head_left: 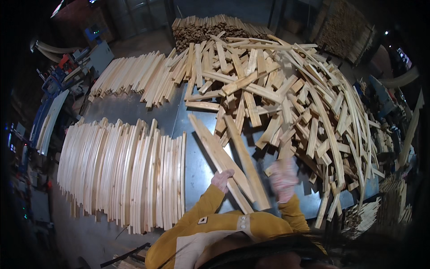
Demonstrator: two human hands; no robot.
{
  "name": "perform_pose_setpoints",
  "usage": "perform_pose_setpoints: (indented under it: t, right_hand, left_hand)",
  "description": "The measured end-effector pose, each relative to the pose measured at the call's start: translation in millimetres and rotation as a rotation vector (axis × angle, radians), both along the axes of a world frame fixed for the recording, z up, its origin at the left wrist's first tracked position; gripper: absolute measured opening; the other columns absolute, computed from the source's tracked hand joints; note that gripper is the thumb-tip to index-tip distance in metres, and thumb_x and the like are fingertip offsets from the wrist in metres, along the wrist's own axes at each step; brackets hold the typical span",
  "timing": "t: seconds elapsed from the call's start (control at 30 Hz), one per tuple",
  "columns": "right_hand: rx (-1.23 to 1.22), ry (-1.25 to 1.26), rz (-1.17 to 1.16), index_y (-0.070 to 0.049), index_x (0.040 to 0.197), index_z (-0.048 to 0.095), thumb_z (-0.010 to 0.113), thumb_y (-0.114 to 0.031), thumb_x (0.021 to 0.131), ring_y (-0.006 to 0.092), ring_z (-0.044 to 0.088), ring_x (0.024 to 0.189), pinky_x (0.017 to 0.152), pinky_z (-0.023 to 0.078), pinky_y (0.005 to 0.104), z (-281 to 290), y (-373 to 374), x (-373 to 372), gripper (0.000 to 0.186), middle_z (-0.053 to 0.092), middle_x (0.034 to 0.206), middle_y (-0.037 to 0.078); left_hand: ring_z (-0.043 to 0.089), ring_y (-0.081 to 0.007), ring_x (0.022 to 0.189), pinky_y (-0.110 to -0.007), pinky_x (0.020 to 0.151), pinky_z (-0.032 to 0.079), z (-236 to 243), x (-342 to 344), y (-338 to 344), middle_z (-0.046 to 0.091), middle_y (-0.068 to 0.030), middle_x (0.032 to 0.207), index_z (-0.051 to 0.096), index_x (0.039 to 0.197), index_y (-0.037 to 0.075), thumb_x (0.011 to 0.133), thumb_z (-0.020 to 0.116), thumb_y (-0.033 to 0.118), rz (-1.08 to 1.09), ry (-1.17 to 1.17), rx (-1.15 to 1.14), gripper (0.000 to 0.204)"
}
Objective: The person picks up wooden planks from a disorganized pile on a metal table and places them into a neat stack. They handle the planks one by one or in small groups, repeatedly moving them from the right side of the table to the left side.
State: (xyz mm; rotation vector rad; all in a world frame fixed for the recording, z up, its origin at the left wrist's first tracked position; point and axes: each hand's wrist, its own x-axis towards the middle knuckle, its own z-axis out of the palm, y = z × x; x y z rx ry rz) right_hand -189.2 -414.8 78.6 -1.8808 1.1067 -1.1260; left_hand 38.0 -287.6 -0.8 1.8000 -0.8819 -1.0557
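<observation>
My left hand (222, 179) grips two long pale wooden slats (228, 157) that fan out away from me over the dark metal table (197, 161). Blurred by motion, my right hand (283, 179) in a light patterned glove hovers just right of the slats, near the edge of a big loose heap of wooden slats (286, 98). Whether the right hand holds anything cannot be told. Both sleeves are mustard yellow.
A neat row of slats (121, 170) stands side by side on the left of the table. A second ordered row (139, 78) lies farther back left. Stacked wood (210, 29) is behind; blue machinery (58, 89) stands at the left, more slat bundles (394, 201) at the right.
</observation>
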Motion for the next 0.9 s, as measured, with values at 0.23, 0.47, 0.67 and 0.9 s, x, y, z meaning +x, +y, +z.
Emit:
perform_pose_setpoints:
  t: [0.23, 0.47, 0.67, 0.9]
  right_hand:
    - [0.438, 0.904, 0.24, -0.01, 0.15, 0.034, 0.072, -0.056, 0.077, 0.0357, 0.057, 0.122, 0.096, 0.049, 0.0416, -55, 108, 49, 0.094, 0.055, 0.134, 0.022]
    - [0.607, 0.824, 0.224, -0.012, 0.149, 0.034, 0.06, -0.045, 0.088, 0.039, 0.057, 0.121, 0.097, 0.048, 0.0449, -80, 107, 28, 0.074, 0.055, 0.137, 0.018]
    - [0.28, 0.62, 0.022, -0.004, 0.15, 0.033, 0.057, -0.045, 0.092, 0.0391, 0.054, 0.125, 0.102, 0.046, 0.045, -100, 112, -2, 0.075, 0.049, 0.139, 0.026]
    - [0.373, 0.48, 0.311, -0.011, 0.145, 0.039, 0.053, -0.055, 0.091, 0.0429, 0.055, 0.116, 0.099, 0.044, 0.0502, -147, 147, 34, 0.071, 0.056, 0.128, 0.025]
  left_hand:
    - [0.066, -0.0225, 0.09, -0.038, 0.079, 0.055, -94, -22, 16, 0.067, -0.0087, 0.098, 0.062, 0.111, 0.005, 0.098, 0.055, 0.019, 0.132, 0.584, -0.106, 0.021]
    - [0.056, -0.0178, 0.059, -0.032, 0.049, 0.049, -84, -35, 9, 0.062, -0.0073, 0.085, 0.065, 0.103, 0.004, 0.096, 0.06, 0.03, 0.371, 0.859, 0.118, 0.027]
    - [0.051, -0.0211, 0.047, -0.04, 0.04, 0.046, -71, -46, 44, 0.058, -0.0105, 0.074, 0.053, 0.097, 0.005, 0.09, 0.066, 0.03, 0.507, 0.829, -0.092, 0.029]
    - [0.064, -0.0295, 0.093, -0.044, 0.072, 0.059, -62, -29, 69, 0.061, -0.0141, 0.104, 0.043, 0.129, 0.008, 0.088, 0.062, 0.005, 0.219, 1.095, -0.32, 0.046]
